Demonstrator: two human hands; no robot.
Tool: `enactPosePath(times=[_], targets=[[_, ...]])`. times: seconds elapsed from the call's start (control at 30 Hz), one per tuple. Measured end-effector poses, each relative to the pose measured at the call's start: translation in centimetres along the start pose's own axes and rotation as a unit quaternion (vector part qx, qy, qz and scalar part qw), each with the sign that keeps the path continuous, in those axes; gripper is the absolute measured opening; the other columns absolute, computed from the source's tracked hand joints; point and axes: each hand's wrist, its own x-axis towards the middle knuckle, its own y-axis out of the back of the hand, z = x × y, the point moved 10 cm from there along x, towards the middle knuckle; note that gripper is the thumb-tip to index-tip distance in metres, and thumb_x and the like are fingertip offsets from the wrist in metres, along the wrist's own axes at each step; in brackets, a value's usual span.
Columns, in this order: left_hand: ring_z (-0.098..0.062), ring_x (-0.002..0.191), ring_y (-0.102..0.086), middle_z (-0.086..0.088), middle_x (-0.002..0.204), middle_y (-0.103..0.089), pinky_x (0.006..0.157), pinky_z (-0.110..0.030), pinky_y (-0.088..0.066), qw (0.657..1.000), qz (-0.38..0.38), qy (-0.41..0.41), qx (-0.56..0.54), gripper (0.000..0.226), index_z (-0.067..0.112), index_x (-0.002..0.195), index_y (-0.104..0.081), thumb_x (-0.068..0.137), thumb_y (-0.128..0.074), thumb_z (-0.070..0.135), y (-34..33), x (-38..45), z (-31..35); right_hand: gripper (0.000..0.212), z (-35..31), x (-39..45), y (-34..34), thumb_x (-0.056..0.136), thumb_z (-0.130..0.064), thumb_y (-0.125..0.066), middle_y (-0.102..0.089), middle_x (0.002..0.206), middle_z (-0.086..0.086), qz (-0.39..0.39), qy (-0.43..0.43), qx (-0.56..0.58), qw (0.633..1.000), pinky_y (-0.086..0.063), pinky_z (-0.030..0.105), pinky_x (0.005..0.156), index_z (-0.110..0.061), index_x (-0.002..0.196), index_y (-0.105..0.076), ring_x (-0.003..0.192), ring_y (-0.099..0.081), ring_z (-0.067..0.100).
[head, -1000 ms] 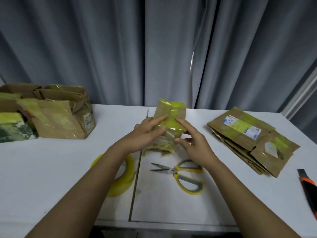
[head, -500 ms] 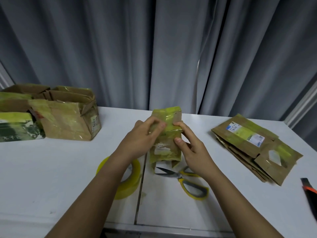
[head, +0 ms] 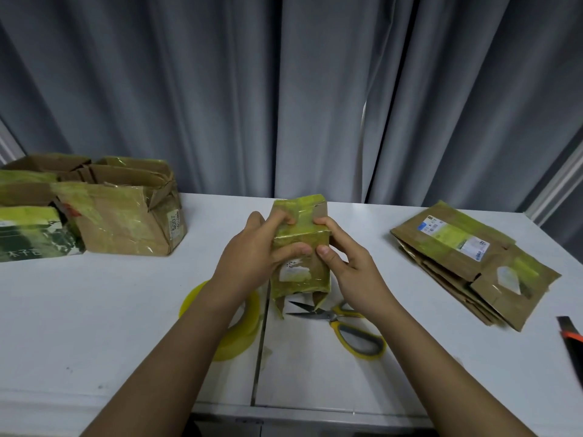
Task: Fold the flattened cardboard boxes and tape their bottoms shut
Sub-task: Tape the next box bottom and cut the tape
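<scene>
While both hands clamped the box above the scissors, left hand and right hand each pinched a side near the top fold. It looked light and thin-walled, and the glossy tape probably made it slick, so I'd grip the edges, not the flat faces.

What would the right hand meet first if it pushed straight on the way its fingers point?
The small box itself: the right hand already grips it, with the left hand just beyond on the other side.
</scene>
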Motion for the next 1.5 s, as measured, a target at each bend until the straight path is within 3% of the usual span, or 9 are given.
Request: enactPosePath(times=[0.3, 0.43, 0.6, 0.73, 0.83, 0.97, 1.1, 1.2, 1.5], targets=[[-0.019, 0.096, -0.053, 0.000, 0.116, -0.037, 0.076, -0.028, -0.051, 0.998, -0.045, -0.016, 0.048, 0.088, 0.035, 0.134, -0.026, 0.066, -0.080, 0.049, -1.5, -0.7, 0.3, 0.037, 0.3, -0.1, 0.5, 0.100, -0.011, -0.048, -0.065, 0.116, -0.009, 0.013, -0.007, -0.021, 1.000, -0.051, 0.017, 0.084, -0.033, 0.129, -0.055, 0.100, -0.063, 0.000], [-0.007, 0.100, -0.049, 0.006, 0.121, -0.033, 0.075, -0.014, -0.047, 0.986, -0.058, 0.025, -0.155, 0.110, 0.044, 0.146, -0.007, 0.062, -0.078, 0.052, -1.8, -1.2, -0.3, 0.037, -0.4, 0.0, 1.5, 0.096, -0.006, -0.053, -0.060, 0.121, -0.009, 0.000, 0.005, 0.000, 1.000, -0.049, 0.015, 0.084, -0.028, 0.126, -0.054, 0.107, -0.059, -0.002], [0.004, 0.101, -0.047, 0.010, 0.122, -0.033, 0.070, -0.002, -0.045, 0.969, -0.064, 0.025, -0.236, 0.094, 0.046, 0.144, -0.007, 0.069, -0.063, 0.054, -1.9, -1.6, 1.2, 0.042, -1.2, -0.1, 3.6, 0.082, -0.023, -0.074, -0.063, 0.098, -0.028, 0.079, 0.014, -0.063, 0.995, -0.055, 0.028, 0.081, -0.041, 0.112, -0.050, 0.098, -0.061, 0.000], [-0.002, 0.111, -0.054, 0.010, 0.136, -0.043, 0.084, -0.022, -0.052, 0.925, -0.075, 0.092, -0.360, 0.068, 0.048, 0.134, -0.040, 0.073, -0.043, 0.078, -2.9, -1.4, 0.0, 0.044, -1.4, -0.5, 2.7, 0.084, -0.021, -0.072, -0.063, 0.094, -0.022, 0.059, 0.044, -0.143, 0.987, -0.053, 0.026, 0.073, -0.049, 0.109, -0.048, 0.083, -0.063, 0.001], [-0.014, 0.112, -0.059, 0.006, 0.131, -0.054, 0.091, -0.040, -0.053, 0.919, -0.024, 0.125, -0.373, 0.062, 0.040, 0.129, -0.048, 0.078, -0.049, 0.075, -3.2, -1.1, -1.5, 0.044, -1.1, -1.0, 1.0, 0.089, -0.014, -0.065, -0.059, 0.117, -0.022, 0.006, 0.068, -0.155, 0.985, -0.053, 0.026, 0.080, -0.047, 0.116, -0.050, 0.097, -0.061, 0.000], [-0.007, 0.113, -0.058, 0.013, 0.124, -0.058, 0.096, -0.032, -0.050, 0.922, 0.037, 0.080, -0.377, 0.045, 0.031, 0.134, -0.045, 0.092, -0.055, 0.042, -2.1, -1.0, -0.8, 0.051, -1.6, -1.2, 1.4, 0.082, -0.017, -0.060, -0.048, 0.139, -0.008, 0.004, 0.066, 0.014, 0.998, -0.045, 0.032, 0.104, -0.029, 0.129, -0.044, 0.132, -0.043, 0.007], [0.009, 0.111, -0.053, 0.019, 0.125, -0.054, 0.092, -0.013, -0.045, 0.941, 0.087, 0.012, -0.328, 0.049, 0.026, 0.143, -0.032, 0.097, -0.050, 0.025, -1.8, -1.7, 1.8, 0.072, -1.1, -0.5, 1.0, 0.079, -0.021, -0.055, -0.044, 0.136, -0.026, 0.043, 0.031, 0.028, 0.998, -0.048, 0.024, 0.098, -0.041, 0.141, -0.025, 0.124, -0.046, -0.006], [0.007, 0.115, -0.051, 0.015, 0.130, -0.052, 0.096, -0.015, -0.042, 0.943, 0.101, -0.013, -0.316, 0.051, 0.021, 0.146, -0.026, 0.099, -0.044, 0.022, -1.9, -2.0, 2.4, 0.082, -0.3, -0.2, 1.3, 0.079, -0.033, -0.058, -0.048, 0.137, -0.010, 0.092, 0.015, -0.054, 0.994, -0.050, 0.038, 0.099, -0.042, 0.150, -0.018, 0.123, -0.051, 0.008], [0.003, 0.119, -0.050, 0.019, 0.135, -0.049, 0.098, -0.025, -0.044, 0.965, 0.087, -0.043, -0.244, 0.054, 0.033, 0.148, -0.020, 0.096, -0.037, 0.036, -1.8, -2.4, 3.0, 0.057, -1.3, -1.0, 3.6, 0.076, -0.038, -0.078, -0.060, 0.108, -0.020, 0.198, 0.006, -0.039, 0.979, -0.056, 0.027, 0.077, -0.041, 0.122, -0.044, 0.090, -0.060, -0.005]])
